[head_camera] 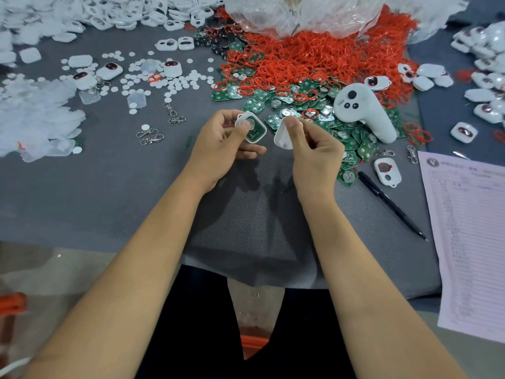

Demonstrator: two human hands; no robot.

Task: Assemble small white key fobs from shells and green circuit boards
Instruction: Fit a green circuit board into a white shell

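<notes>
My left hand (pixel 222 144) grips a white shell half (pixel 252 130) with a green circuit board seated inside it, thumb pressing on the board. Just to its right, my right hand (pixel 311 149) pinches a second white shell half (pixel 282 136), held on edge between thumb and fingers. The two halves are a small gap apart above the grey mat. A heap of loose green circuit boards (pixel 308 105) lies just beyond my hands, and a pile of empty white shells (pixel 114 15) fills the far left.
Red rubber rings (pixel 314 58) are heaped under a clear plastic bag (pixel 300 12). A white handheld controller (pixel 363 113) lies on the boards. Finished fobs (pixel 483 86) sit far right, white discs (pixel 175 83) and metal clasps (pixel 150 135) left, a pen (pixel 390 203) and printed sheet (pixel 470 236) right.
</notes>
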